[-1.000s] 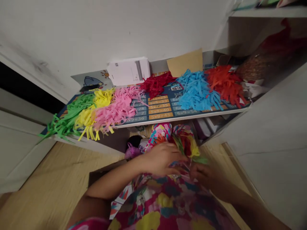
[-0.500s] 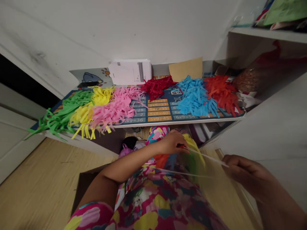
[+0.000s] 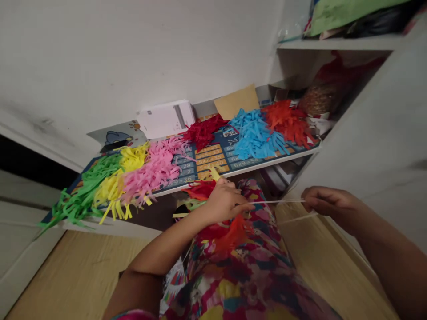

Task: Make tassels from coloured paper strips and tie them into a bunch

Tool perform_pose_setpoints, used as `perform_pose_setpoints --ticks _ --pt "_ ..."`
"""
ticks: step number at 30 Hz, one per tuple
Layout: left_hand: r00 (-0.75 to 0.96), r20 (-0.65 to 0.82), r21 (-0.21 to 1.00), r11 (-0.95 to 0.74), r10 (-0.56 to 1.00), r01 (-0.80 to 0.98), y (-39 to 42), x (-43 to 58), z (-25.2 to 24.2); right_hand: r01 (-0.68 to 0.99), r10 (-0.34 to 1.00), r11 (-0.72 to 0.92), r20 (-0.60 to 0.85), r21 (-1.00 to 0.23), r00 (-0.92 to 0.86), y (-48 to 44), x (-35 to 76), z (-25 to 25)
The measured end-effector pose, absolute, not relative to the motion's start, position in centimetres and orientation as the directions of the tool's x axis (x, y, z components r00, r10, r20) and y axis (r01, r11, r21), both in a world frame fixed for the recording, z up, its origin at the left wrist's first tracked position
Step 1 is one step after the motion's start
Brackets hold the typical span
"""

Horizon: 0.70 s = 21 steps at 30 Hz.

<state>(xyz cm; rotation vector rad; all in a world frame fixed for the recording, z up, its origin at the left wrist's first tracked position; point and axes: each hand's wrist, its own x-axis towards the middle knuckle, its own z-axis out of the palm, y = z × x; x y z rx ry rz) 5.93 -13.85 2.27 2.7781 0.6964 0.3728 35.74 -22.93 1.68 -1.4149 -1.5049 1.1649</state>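
Note:
My left hand point(image 3: 224, 201) is shut around a bundle of multicoloured paper strips point(image 3: 200, 191) over my floral-patterned lap, with red, yellow and green strips sticking out on both sides. A thin white string point(image 3: 276, 202) runs from that bundle to my right hand point(image 3: 324, 200), which pinches it between fingers and thumb. A second length of string hangs just below it. Beyond my hands, fringed paper strips lie in heaps: green point(image 3: 83, 195), yellow point(image 3: 133, 156), pink point(image 3: 155, 171), dark red point(image 3: 203, 131), blue point(image 3: 255, 138) and orange-red point(image 3: 288, 122).
The heaps rest on a multiplication-table board point(image 3: 213, 160) laid on a white shelf. Behind stand a white paper stack point(image 3: 166, 119), a tan card point(image 3: 236, 102) and a bag of brown grains point(image 3: 320, 98). A white cupboard panel point(image 3: 367, 133) is at right, with wooden floor point(image 3: 76, 280) below.
My right hand has moved up and slightly left, still holding the string taut. My left hand and the bundle have shifted down-left, with more red strips showing. The whole view has tilted.

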Motion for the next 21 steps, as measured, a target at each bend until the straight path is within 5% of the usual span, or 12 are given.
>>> perform_pose_setpoints --ticks 12,21 --pt "0.898 0.181 0.651 -0.733 0.401 0.196 -11.8 5.3 1.5 0.206 0.991 0.077 0.052 -0.975 -0.124 -22.9 38.3 1.6" --pt "0.921 0.137 0.575 -0.786 0.365 0.226 -13.3 6.3 -1.7 0.06 0.999 0.003 0.0 -0.998 -0.044 -23.4 37.8 1.4"
